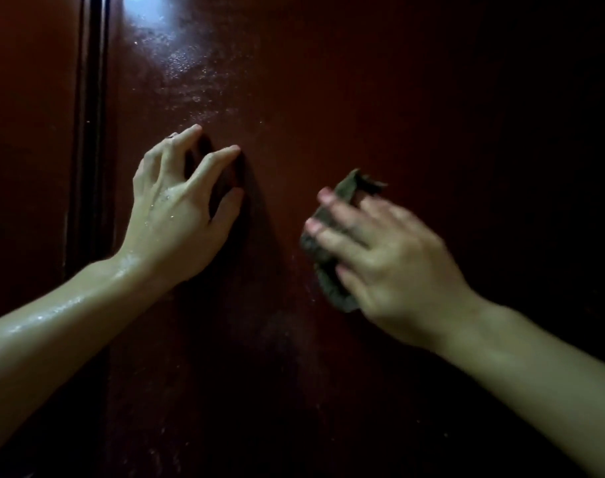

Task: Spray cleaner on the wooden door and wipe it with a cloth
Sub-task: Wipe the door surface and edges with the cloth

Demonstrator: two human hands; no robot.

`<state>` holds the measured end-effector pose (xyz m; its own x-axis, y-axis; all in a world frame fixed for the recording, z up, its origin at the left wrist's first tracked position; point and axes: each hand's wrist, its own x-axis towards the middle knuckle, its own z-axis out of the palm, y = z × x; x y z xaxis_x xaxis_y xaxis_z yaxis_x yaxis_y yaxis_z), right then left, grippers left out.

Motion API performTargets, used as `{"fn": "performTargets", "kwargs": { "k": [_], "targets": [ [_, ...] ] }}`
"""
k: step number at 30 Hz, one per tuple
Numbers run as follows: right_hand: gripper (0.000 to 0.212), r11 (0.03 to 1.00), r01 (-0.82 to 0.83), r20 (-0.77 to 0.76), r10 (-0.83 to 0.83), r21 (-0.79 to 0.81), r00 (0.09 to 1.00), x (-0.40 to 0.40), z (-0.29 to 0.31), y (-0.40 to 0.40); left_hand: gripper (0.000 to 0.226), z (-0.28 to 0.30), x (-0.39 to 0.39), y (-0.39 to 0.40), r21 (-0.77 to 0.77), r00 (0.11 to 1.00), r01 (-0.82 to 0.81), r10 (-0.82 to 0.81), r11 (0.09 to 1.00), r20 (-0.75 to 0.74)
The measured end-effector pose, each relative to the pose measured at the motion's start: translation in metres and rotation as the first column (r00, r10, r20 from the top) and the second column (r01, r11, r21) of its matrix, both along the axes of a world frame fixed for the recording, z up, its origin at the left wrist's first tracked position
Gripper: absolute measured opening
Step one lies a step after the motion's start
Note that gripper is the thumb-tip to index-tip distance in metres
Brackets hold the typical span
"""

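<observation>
Door (328, 98) filled the view, dark red-brown, with a vertical groove near its left edge. Spray droplets (190, 67) sat on the upper part, above and left of both hands, under a light glare. Left hand (180, 215) braced on the door, fingers spread and arched, holding nothing. Right hand (387, 257) pressed the cloth (328, 270) flat, fingers fairly straight over it, blurred. Cloth's long axis ran up-down. Wet patch lay up-left of the cloth; right hand was the one to reach it.
</observation>
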<state>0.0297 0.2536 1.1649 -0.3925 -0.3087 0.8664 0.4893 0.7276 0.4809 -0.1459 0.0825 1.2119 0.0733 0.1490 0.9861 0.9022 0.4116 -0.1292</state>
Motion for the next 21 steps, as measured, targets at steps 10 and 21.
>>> {"fn": "performTargets", "kwargs": {
  "k": [10, 21],
  "targets": [
    [0.052, 0.988, -0.094, -0.132, 0.078, -0.121, 0.988, -0.081, -0.058, -0.069, 0.054, -0.018, -0.049, -0.032, 0.066, 0.999, 0.051, -0.049, 0.996, -0.022],
    [0.054, 0.948, -0.124, -0.409, -0.007, -0.293, 0.912, -0.096, 0.005, -0.076, 0.051, -0.041, -0.094, -0.084, -0.132, 0.972, 0.063, -0.091, 0.989, -0.215]
  ]
}}
